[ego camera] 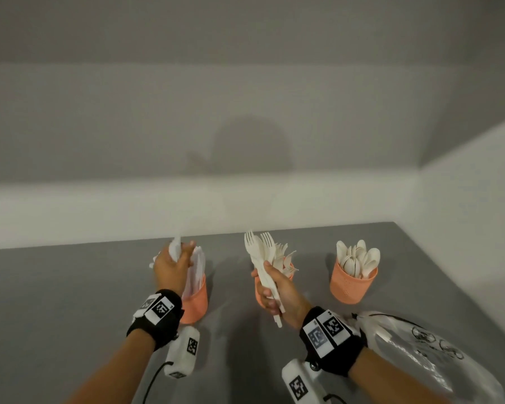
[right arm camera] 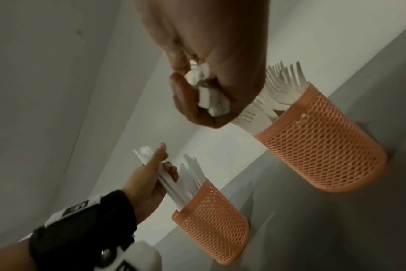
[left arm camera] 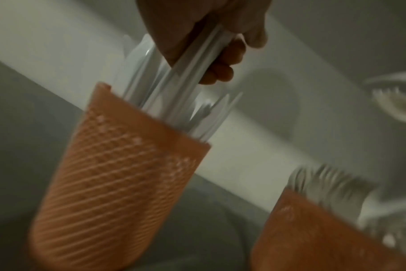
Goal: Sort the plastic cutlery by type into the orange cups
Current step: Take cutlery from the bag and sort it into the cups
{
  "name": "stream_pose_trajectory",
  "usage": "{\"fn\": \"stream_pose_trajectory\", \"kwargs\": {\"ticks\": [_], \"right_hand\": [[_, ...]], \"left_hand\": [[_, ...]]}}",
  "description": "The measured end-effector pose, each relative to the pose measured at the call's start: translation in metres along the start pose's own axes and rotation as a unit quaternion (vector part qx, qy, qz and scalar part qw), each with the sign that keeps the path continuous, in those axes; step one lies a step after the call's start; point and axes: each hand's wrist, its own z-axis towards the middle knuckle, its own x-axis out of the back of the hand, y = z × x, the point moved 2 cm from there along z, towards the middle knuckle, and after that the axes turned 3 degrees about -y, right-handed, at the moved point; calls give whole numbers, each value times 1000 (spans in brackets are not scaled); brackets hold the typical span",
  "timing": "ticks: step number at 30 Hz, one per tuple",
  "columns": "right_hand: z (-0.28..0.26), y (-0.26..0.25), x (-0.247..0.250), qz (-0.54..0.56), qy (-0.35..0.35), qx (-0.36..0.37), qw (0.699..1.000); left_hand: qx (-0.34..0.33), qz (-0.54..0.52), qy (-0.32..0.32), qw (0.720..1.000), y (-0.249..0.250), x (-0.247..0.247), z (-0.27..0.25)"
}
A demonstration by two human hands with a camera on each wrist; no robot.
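Grip, left hand (ego camera: 172, 265): fingers curled round a knife bundle (left arm camera: 174, 82), ends in the left cup (ego camera: 195, 304), apparently being dropped in.
Grip, right hand (ego camera: 274, 293): clasps forks (ego camera: 260, 258) by handles, tines up, over the middle cup (right arm camera: 322, 152).
Right cup (ego camera: 352, 285): spoons (ego camera: 359, 258), sorted.
Bag (ego camera: 426, 354): near right.

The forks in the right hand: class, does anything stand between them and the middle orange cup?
Only the forks already in the cup crowd the middle orange cup. The right hand holds its bundle of forks just above it; nothing else visible intervenes.
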Motion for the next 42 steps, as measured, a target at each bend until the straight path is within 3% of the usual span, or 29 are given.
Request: {"fn": "stream_pose_trajectory", "kwargs": {"ticks": [3,7,11,14,16,18,21,23,25,27,29,31,36,42], "right_hand": [[1,1,2,3,9,-7,1000],[4,0,0,-13,18,-10,1000],[7,0,-2,-13,15,4,1000],[6,-2,-2,-17,20,25,999],[5,-2,-2,-21,23,30,999],[4,0,-2,-26,22,34,999],[5,2,0,-28,17,43,999],[5,3,-1,-22,14,49,998],[3,2,-3,-23,16,47,998],[-3,-1,-7,-54,19,52,997],[-12,-5,-14,-107,18,62,992],[-22,-8,-19,-138,13,76,987],[-35,-7,-11,-129,66,65,987],[-44,-10,5,-140,131,79,978]], "left_hand": [[-35,72,-50,996,-16,-4,-5],[-117,198,-84,970,-22,-3,-4],[-247,319,-126,906,-27,1,2],[-280,385,-148,867,-32,1,-3],[-337,418,-117,836,-26,2,-8],[-352,453,-77,816,-20,3,-12],[-330,434,-46,837,0,2,-24],[-289,335,-68,894,17,-6,-37],[-191,200,-114,954,34,-19,-51],[-71,104,-162,979,51,-34,-64],[24,59,-233,970,60,-50,-75],[56,44,-257,964,61,-62,-83],[74,36,-214,973,62,-71,-91],[96,-165,-101,976,76,-59,-86]]}}
